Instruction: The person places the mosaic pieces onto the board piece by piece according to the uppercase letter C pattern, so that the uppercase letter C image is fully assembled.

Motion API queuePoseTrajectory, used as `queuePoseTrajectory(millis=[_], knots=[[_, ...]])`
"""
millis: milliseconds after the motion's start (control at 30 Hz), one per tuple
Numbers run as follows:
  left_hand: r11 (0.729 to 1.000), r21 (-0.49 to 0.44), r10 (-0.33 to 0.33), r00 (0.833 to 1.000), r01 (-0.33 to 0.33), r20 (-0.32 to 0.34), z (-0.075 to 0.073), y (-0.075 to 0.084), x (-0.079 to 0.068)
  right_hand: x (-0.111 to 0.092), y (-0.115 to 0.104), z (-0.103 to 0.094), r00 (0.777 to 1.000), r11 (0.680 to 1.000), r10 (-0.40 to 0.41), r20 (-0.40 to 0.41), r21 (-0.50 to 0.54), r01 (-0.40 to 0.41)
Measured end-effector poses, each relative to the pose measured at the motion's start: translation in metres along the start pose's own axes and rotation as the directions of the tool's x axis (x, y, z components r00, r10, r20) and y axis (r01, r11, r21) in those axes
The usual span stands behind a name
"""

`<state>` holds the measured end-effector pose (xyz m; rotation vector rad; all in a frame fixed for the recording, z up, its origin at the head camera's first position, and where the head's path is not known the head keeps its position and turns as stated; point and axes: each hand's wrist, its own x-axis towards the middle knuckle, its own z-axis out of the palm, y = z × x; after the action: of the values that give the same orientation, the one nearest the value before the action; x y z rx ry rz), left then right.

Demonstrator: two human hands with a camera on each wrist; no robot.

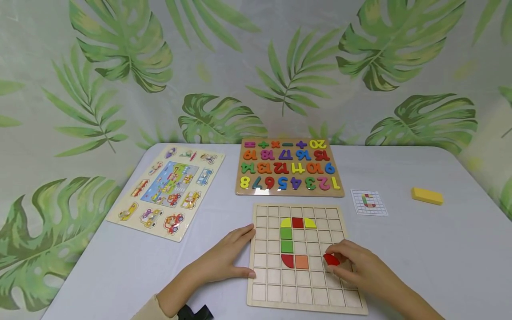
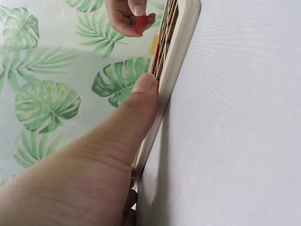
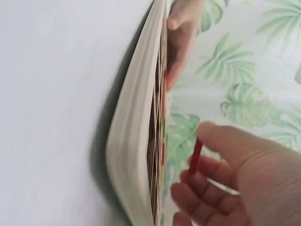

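Observation:
A wooden grid board (image 1: 276,300) lies flat on the table, with yellow, red, green and orange tiles set in some squares. My right hand (image 1: 360,264) pinches a red quarter-round tile (image 1: 331,259) between thumb and fingers, above the board's right side. In the right wrist view that red tile (image 3: 195,157) appears edge-on, apart from the board. My left hand (image 1: 224,255) rests against the board's left edge, thumb and fingertips touching the rim. A red quarter-round tile (image 1: 287,261) sits beside an orange square tile (image 1: 302,262) in the lower row.
A small pattern card (image 1: 369,203) lies right of the board, and a yellow block (image 1: 427,196) farther right. Behind stands a number puzzle (image 1: 290,167); a vehicle puzzle (image 1: 166,193) lies at left. A black object (image 1: 195,313) shows at the front edge.

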<state>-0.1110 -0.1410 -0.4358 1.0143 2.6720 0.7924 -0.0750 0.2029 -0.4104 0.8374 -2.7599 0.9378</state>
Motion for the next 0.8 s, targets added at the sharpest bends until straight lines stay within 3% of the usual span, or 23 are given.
queuePoseTrajectory(millis=[167,367,600,800], knots=[[1.0,-0.002,0.003,1.0,-0.003,-0.001,0.0,0.0,0.0,0.006,-0.001,0.011,0.995,0.997,0.074,0.07,-0.041,-0.071],[1.0,0.007,0.002,1.0,-0.002,-0.001,0.0,0.001,0.0,0.008,-0.001,0.015,0.99,0.988,0.066,0.122,-0.144,-0.048],[1.0,0.011,0.007,1.0,-0.007,0.0,-0.001,0.002,0.0,0.009,0.003,0.007,0.97,0.996,0.026,0.242,-0.085,-0.005],[1.0,0.012,0.008,1.0,-0.008,-0.001,-0.001,0.002,0.0,0.009,0.008,0.0,0.948,0.999,0.039,0.315,-0.012,-0.038]])
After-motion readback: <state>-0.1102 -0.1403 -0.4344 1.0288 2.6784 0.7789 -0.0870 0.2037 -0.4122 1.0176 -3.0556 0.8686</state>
